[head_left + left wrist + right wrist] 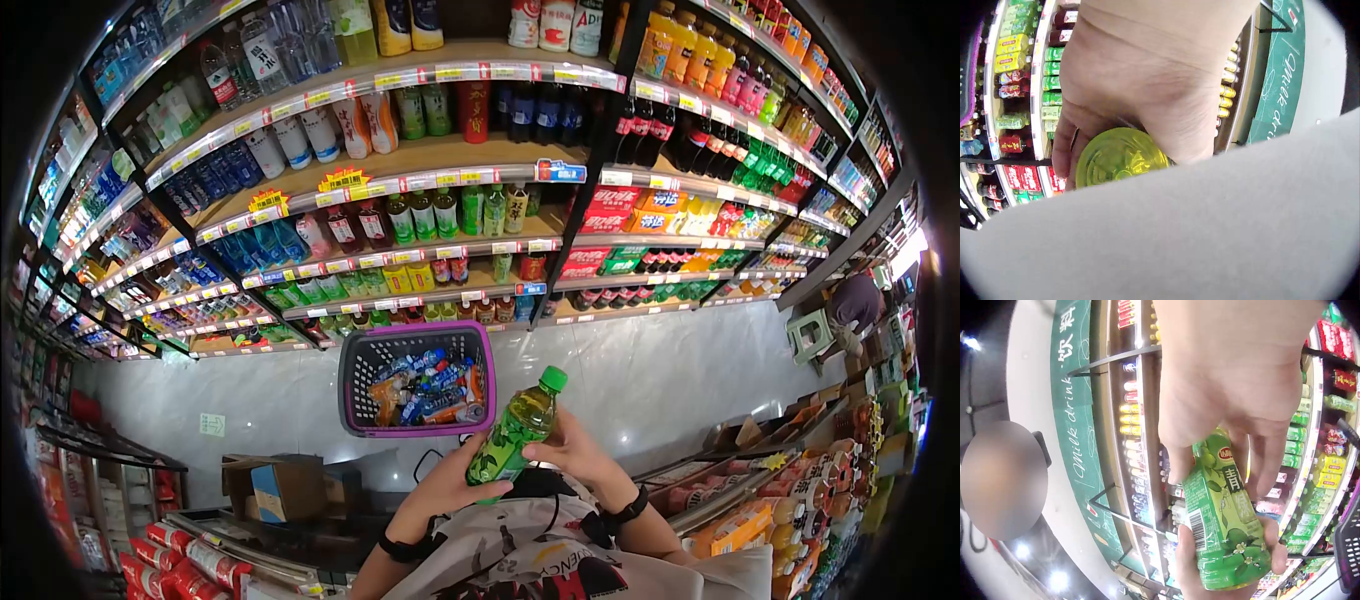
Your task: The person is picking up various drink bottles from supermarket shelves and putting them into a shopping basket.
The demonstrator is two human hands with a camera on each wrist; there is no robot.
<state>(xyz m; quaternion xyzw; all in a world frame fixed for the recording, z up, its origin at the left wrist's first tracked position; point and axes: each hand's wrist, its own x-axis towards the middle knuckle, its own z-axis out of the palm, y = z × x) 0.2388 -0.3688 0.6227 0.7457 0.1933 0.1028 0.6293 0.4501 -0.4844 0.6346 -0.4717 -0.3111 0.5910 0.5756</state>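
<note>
In the head view a green-labelled plastic drink bottle (512, 432) with a green cap is held tilted in front of the person's body. My left hand (445, 490) grips its lower part, and my right hand (585, 458) holds it higher up, on the other side. From the left wrist, the yellow-green clear bottom of the bottle (1116, 159) shows under the left hand (1154, 81), partly covered by a pale cloth. The right wrist view has the right hand (1229, 375) around the bottle (1225, 531), with its printed label and barcode visible and left-hand fingers (1190, 569) at its base.
A dark shopping basket with a purple rim (415, 433) stands on the grey floor (640, 370), holding several bottles and packs. Long drink shelves (420, 180) curve around ahead. Behind and beside are cardboard boxes (275, 487), a stool (808, 335) and stacked goods (740, 525).
</note>
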